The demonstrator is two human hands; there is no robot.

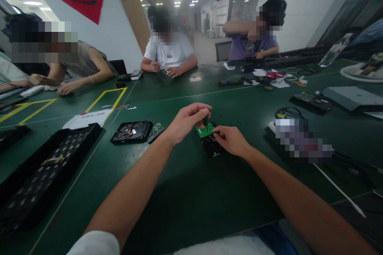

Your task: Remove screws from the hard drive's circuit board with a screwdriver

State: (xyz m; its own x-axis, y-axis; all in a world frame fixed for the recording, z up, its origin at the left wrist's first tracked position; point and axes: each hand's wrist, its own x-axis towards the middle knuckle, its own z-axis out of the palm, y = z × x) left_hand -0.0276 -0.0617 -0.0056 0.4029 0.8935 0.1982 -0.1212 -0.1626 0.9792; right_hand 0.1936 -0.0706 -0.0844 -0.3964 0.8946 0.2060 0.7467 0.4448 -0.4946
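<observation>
A black hard drive lies on the green table in front of me, its green circuit board facing up. My left hand is closed around a screwdriver with a dark handle. The shaft points down onto the board, but the exact spot under the tip is too small to make out. From the right, my right hand grips the drive's edge with bent fingers. Its fingertips partly cover the board's right side.
Left of the drive lie another hard drive and a loose circuit board. A long black tray stands farther left. On the right are a blurred-out object with cables, a grey metal case and a bottle. Three people sit opposite.
</observation>
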